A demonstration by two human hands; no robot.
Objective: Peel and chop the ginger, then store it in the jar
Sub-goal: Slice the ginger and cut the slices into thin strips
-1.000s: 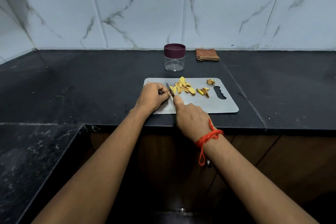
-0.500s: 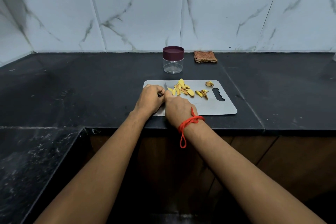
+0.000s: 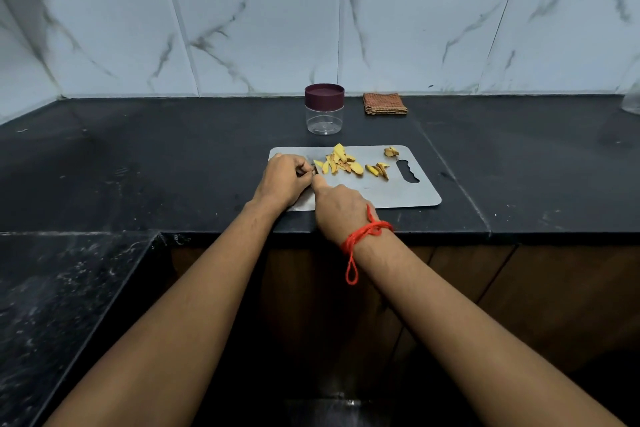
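Note:
A grey cutting board [image 3: 408,194] lies on the black counter. On it are a pile of yellow ginger slices [image 3: 341,163], a smaller pile [image 3: 378,170] and one scrap [image 3: 391,151] near the handle hole. My left hand [image 3: 285,180] rests at the board's left end, its fingers curled round a ginger piece that is mostly hidden. My right hand [image 3: 341,210] touches it and grips the knife [image 3: 314,169], forefinger pointing forward; only a dark bit of the knife shows between the hands. The clear jar [image 3: 324,109] with a maroon lid stands shut behind the board.
A folded brown cloth [image 3: 385,103] lies by the tiled wall, right of the jar. Part of a glass object [image 3: 632,101] shows at the far right edge. The black counter [image 3: 156,163] stretches left and right, and a lower dark surface [image 3: 52,305] sits at front left.
My right hand has moved left with the knife and closed up against my left hand, where it stays. The left hand has held its place.

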